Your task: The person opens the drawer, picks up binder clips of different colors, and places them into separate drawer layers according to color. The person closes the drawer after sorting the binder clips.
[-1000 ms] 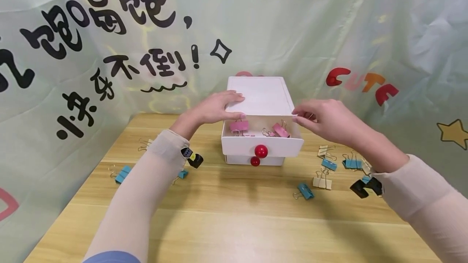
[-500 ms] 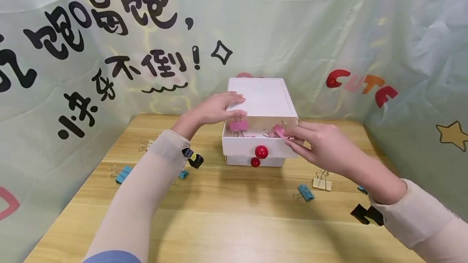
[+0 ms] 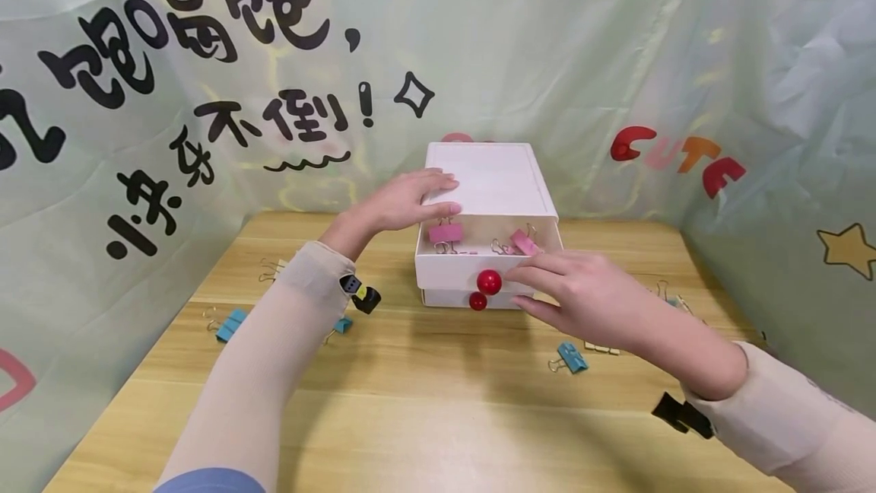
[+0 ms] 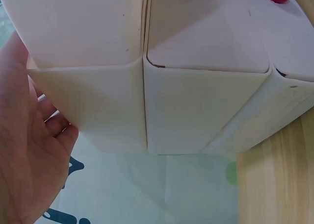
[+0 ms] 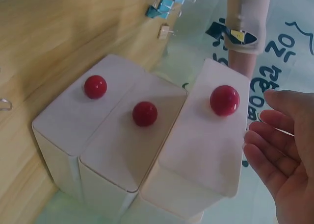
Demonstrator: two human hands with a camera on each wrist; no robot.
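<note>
A white drawer box (image 3: 489,181) stands on the wooden table, and my left hand (image 3: 404,204) rests on its upper left edge. The top drawer (image 5: 196,150) is pulled out and has a red knob (image 3: 489,282). Inside it lie pink binder clips, one at the left (image 3: 446,232) and another at the right (image 3: 525,242). My right hand (image 3: 588,295) is at the drawer's front right, its fingers loosely bent near the knob. In the right wrist view these fingers hold nothing and are beside the drawer front, apart from the knob. Two lower drawers, each with a red knob (image 5: 145,113), are pushed in.
Blue binder clips lie on the table (image 3: 383,402), one at the front right (image 3: 572,357) and one at the left (image 3: 231,326). Cream clips (image 3: 602,348) lie partly behind my right hand. A printed cloth (image 3: 547,59) hangs behind the table.
My right hand has come down from the box's upper right corner, past the drawer's right side, to the drawer front. My left hand and the drawer have stayed in place.
</note>
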